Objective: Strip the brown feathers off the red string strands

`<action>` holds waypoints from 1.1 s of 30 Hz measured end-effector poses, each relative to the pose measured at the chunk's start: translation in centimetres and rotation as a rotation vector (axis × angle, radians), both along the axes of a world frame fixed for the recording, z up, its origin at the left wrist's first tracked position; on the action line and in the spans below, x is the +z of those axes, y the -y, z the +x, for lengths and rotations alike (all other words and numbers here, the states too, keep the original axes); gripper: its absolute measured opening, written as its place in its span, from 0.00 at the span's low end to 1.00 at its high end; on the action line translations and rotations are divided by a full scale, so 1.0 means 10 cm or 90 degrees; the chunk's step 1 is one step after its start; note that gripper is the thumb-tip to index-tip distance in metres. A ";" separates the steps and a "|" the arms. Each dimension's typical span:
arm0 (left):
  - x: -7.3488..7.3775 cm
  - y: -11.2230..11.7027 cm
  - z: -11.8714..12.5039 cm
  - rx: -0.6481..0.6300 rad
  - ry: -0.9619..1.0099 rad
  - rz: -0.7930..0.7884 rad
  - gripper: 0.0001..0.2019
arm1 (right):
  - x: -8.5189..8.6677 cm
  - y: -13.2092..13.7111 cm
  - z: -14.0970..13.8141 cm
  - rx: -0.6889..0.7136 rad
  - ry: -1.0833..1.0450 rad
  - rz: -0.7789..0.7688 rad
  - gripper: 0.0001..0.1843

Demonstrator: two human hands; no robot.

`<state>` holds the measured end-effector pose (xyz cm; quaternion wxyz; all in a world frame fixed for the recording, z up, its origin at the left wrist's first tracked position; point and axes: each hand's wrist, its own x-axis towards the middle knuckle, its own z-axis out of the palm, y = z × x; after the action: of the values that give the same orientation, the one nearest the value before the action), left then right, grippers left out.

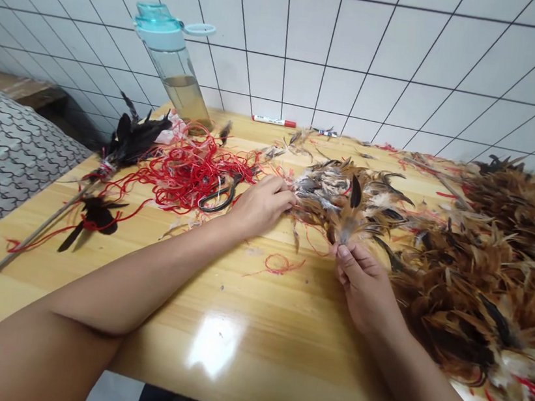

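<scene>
My right hand [365, 284] pinches a small bunch of feathers [349, 221] between thumb and fingers, with one dark-tipped feather standing upright. Against the left edge of a loose pile of brown, grey and white feathers [332, 181] rests my left hand [267, 206]. Its fingers are curled together at the pile, and what they hold, if anything, is hidden. Left of that hand lies a heap of tangled red string [187, 173], with a dark-handled tool, perhaps scissors [221, 199], partly under it. A small curl of red string [279, 264] lies between my forearms.
A thin stick with black feathers tied at its end [40, 236] crosses the table's left side. A water bottle [178, 77] stands behind the string, near a red-and-white marker [274, 121] by the tiled wall. Large brown feather bundles [473, 287] cover the right side.
</scene>
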<state>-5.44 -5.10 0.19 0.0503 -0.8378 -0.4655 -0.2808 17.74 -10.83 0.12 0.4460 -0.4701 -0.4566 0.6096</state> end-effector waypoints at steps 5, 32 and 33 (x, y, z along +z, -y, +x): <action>0.32 0.07 -0.09 -0.087 -0.011 -0.067 0.10 | 0.05 -0.07 0.06 -0.041 0.019 0.034 0.13; 0.37 0.11 -0.09 0.092 -0.138 -0.151 0.31 | 0.07 -0.05 0.08 -0.061 0.111 0.100 0.14; 0.35 0.10 -0.08 0.098 -0.136 -0.133 0.30 | 0.07 -0.04 0.07 -0.058 0.116 0.100 0.14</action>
<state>-6.27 -6.10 3.65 0.0334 -0.8256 -0.5467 -0.1357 18.47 -10.41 0.80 0.4653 -0.5077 -0.5195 0.5057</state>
